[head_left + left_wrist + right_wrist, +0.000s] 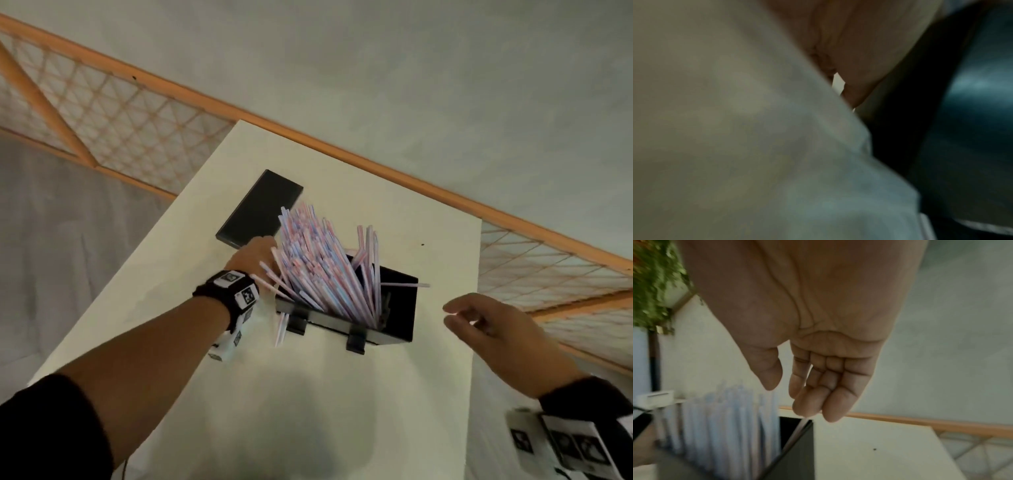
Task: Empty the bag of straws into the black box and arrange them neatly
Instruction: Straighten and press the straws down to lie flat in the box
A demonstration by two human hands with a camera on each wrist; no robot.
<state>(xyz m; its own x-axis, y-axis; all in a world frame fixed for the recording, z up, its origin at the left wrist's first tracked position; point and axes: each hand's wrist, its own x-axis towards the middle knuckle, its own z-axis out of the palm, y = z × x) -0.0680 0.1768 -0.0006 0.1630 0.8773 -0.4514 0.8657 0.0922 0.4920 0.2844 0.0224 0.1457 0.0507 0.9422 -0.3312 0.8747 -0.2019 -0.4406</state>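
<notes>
A thick bundle of pink-and-blue striped straws [315, 260] stands in the open black box [397, 308] and leans to the back left. My left hand [260, 253] is against the bundle's left side, its fingers hidden behind the straws. The left wrist view is blurred and shows only skin [859, 48] over the white table. One straw [407, 284] lies across the box rim, pointing right. Another straw [281, 330] hangs outside the front left corner. My right hand [459, 315] hovers right of the box, fingers relaxed and holding nothing [793, 392], just above the box corner [797, 451].
The black lid [260, 209] lies flat on the white table [342, 394] behind my left hand. Orange-framed lattice panels [102, 113] run behind and beside the table. A green plant [651, 280] and a small white box [655, 398] are beyond the straws.
</notes>
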